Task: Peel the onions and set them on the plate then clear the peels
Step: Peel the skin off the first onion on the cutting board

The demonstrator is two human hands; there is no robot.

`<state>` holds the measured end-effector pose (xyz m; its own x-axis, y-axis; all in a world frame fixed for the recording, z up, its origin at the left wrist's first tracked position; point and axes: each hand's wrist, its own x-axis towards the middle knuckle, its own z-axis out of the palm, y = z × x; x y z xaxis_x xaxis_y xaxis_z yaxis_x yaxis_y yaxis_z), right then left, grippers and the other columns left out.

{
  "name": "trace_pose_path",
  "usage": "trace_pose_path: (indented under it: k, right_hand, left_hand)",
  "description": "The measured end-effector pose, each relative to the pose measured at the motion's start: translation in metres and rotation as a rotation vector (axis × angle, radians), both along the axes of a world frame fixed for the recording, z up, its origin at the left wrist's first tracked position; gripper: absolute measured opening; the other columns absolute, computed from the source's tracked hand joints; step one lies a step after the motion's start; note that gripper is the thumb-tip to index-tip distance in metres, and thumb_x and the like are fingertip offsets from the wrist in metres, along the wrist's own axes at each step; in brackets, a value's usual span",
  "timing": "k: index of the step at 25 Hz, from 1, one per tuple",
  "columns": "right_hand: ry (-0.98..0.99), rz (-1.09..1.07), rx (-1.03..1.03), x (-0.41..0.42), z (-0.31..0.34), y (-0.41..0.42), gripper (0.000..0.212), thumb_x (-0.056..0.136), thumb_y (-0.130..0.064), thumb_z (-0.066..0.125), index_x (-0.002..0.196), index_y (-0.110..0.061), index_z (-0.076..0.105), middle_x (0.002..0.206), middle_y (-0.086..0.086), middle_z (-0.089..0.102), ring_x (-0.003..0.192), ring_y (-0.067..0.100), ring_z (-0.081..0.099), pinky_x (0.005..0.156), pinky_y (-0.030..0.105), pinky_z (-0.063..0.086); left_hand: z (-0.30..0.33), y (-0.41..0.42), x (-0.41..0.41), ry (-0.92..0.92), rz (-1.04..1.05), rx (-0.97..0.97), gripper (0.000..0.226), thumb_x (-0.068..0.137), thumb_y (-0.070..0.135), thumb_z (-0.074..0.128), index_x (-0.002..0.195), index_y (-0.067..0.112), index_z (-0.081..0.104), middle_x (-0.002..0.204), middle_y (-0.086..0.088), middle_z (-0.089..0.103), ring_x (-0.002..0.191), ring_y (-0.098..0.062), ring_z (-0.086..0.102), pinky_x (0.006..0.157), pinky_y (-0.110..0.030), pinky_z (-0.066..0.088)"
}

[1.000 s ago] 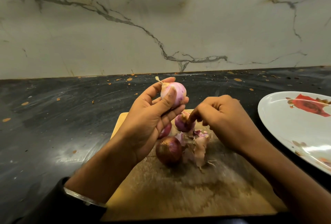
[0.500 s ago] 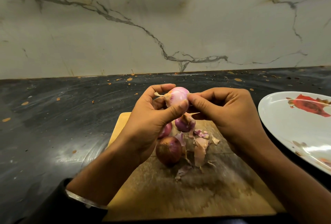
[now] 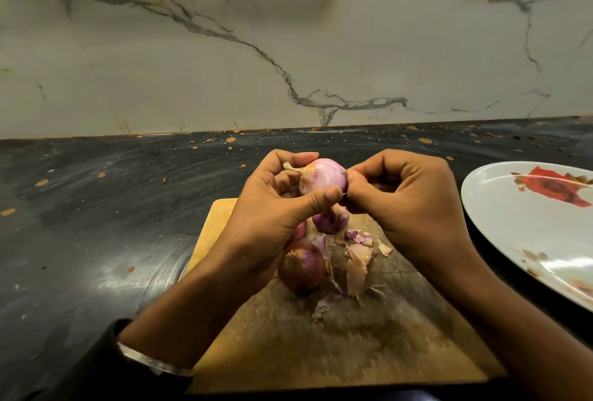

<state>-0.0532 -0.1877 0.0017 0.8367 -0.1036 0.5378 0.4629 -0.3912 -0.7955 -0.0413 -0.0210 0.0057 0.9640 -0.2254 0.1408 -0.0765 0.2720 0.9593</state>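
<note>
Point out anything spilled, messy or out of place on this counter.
Loose onion peels lie scattered on the cutting board, expected mid-peeling. Odder: small orange-brown flecks dot the dark countertop toward the wall, like dried splatter or crumbs. The plate holds no onions yet.

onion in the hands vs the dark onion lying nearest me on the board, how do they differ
The held onion is pale pink and glossy, most of its skin gone; the board onion still wears dark reddish-brown skin. The held onion is up in the air, gripped by the left hand and pinched by the right hand; the board onion lies untouched on the cutting board beside the peels. Both are small and roundish, and neither is on the plate.
</note>
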Motion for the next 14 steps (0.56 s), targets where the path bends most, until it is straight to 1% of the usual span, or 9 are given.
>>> trace_pose_path:
  k: [4, 7, 9, 12, 14]
  right_hand:
    - [-0.012, -0.024, -0.002, 0.0023, -0.0018, -0.0011, 0.005, 0.091, -0.014, 0.072, 0.086, -0.016, 0.074, 0.071, -0.002, 0.073, 0.067, 0.014, 0.072, 0.064, 0.039, 0.062]
    - [0.012, 0.013, 0.04, 0.0027, -0.0012, -0.0008, 0.007, 0.094, -0.015, 0.068, 0.093, -0.015, 0.075, 0.074, -0.002, 0.075, 0.071, 0.012, 0.074, 0.065, 0.034, 0.063]
    - [0.021, 0.048, 0.049, 0.0019, -0.0007, 0.0005, 0.009, 0.093, -0.019, 0.068, 0.097, -0.016, 0.076, 0.079, -0.003, 0.076, 0.074, 0.012, 0.075, 0.068, 0.035, 0.063]
    - [0.01, 0.042, 0.031, 0.0017, -0.0002, 0.0003, 0.008, 0.092, -0.017, 0.071, 0.096, -0.016, 0.078, 0.079, -0.003, 0.076, 0.074, 0.013, 0.075, 0.068, 0.037, 0.063]
    - [-0.003, 0.005, 0.004, 0.0014, 0.0001, -0.0012, 0.006, 0.091, -0.016, 0.071, 0.093, -0.016, 0.077, 0.076, -0.004, 0.075, 0.071, 0.013, 0.074, 0.066, 0.037, 0.063]
  left_hand:
    - [0.0002, -0.0004, 0.0005, 0.011, -0.002, -0.005, 0.055, 0.061, 0.01, 0.076, 0.114, 0.012, 0.059, 0.101, -0.014, 0.075, 0.087, -0.024, 0.074, 0.071, -0.032, 0.062]
    - [-0.0001, 0.0005, 0.0019, 0.027, 0.017, -0.017, 0.056, 0.062, 0.011, 0.076, 0.115, 0.013, 0.058, 0.1, -0.013, 0.074, 0.087, -0.023, 0.074, 0.067, -0.028, 0.059]
    - [-0.0003, 0.0007, 0.0026, 0.026, 0.028, -0.029, 0.056, 0.062, 0.01, 0.076, 0.115, 0.012, 0.058, 0.1, -0.014, 0.073, 0.085, -0.021, 0.074, 0.066, -0.026, 0.058]
    - [-0.0002, 0.0006, 0.0018, 0.002, 0.043, 0.009, 0.056, 0.06, 0.01, 0.077, 0.113, 0.013, 0.059, 0.097, -0.009, 0.074, 0.084, -0.02, 0.074, 0.066, -0.026, 0.059]
    - [-0.0007, -0.0005, 0.0004, -0.017, 0.048, 0.047, 0.058, 0.059, 0.01, 0.078, 0.113, 0.014, 0.059, 0.099, -0.008, 0.074, 0.086, -0.021, 0.074, 0.067, -0.028, 0.059]
